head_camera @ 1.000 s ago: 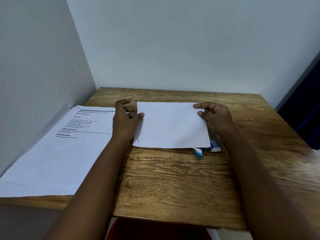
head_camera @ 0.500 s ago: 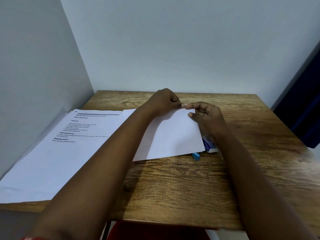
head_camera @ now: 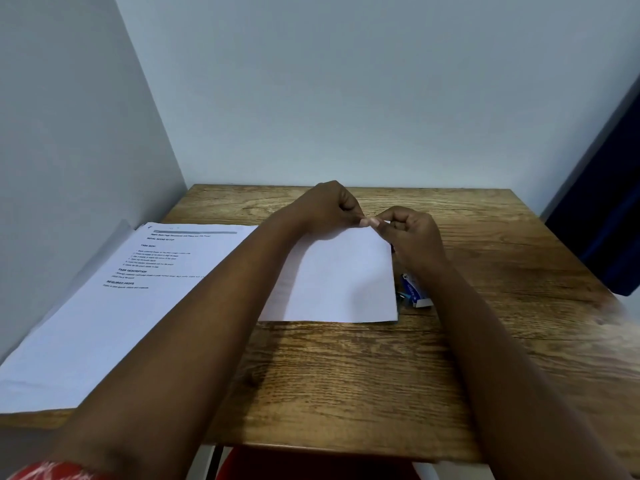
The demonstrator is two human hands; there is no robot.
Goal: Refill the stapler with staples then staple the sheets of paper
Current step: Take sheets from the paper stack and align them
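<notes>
On the wooden table [head_camera: 346, 382], the blank sheets of paper [head_camera: 339, 282] lie flat near the middle, with a printed page [head_camera: 114, 306] to their left running past the table's left edge. Just right of the sheets, partly hidden by the right forearm, sits a small blue-and-white staple box [head_camera: 414, 292]; the stapler cannot be made out. At the sheets' far right corner the left hand [head_camera: 325, 206] and right hand [head_camera: 412, 233] meet, both with fingers curled, pinching that corner.

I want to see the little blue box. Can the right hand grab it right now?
Probably not right away. The right hand is busy pinching the far corner of the blank sheet, together with the left hand. The blue box lies just under the right wrist, partly hidden, so the hand must let go first.
</notes>
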